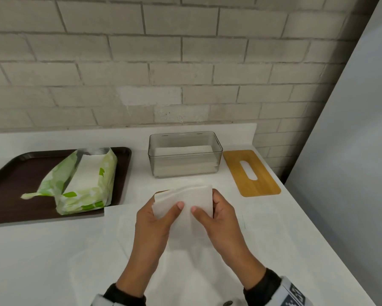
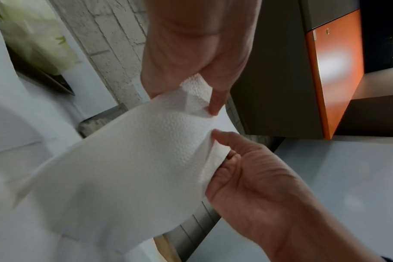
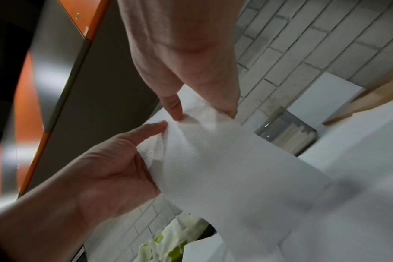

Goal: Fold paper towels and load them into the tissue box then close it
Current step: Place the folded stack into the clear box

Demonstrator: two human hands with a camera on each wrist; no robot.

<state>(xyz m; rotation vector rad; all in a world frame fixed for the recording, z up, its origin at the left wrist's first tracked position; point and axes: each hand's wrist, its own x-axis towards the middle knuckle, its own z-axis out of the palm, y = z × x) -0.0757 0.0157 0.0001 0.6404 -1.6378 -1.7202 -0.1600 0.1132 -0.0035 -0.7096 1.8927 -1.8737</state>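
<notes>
- White counter (image 1: 53,250): spans the scene, ending at the brick wall far off and at a slanting edge on the right; open room near and left of the hands, less on the right toward that edge.
- Dark tray (image 1: 13,173), far left: carries an opened green package (image 1: 84,184) of paper towels, well apart from the hands.
- Clear tissue box (image 1: 185,154), far centre, just beyond the hands: lid off, already holding a layer of folded white towels, with room above them up to the rim.
- Wooden lid (image 1: 250,173), right of the box: flat on the counter, slot up, its right corner close to the counter edge.
- Paper towel (image 1: 185,199), held up off the counter between both hands, near centre: part folded, its loose end trailing down toward the near side.
- Left hand (image 1: 154,219) and right hand (image 1: 221,217): each pinching the towel's upper edge, thumb on the near face, fingers curled behind.
- Step judged in hand: folding, mid-crease.
- Next move likely calls for matching the edges, pressing the fold, then lifting straight forward over the box's near wall.
- Lid best fetched last, drawn left away from the drop-off.
</notes>
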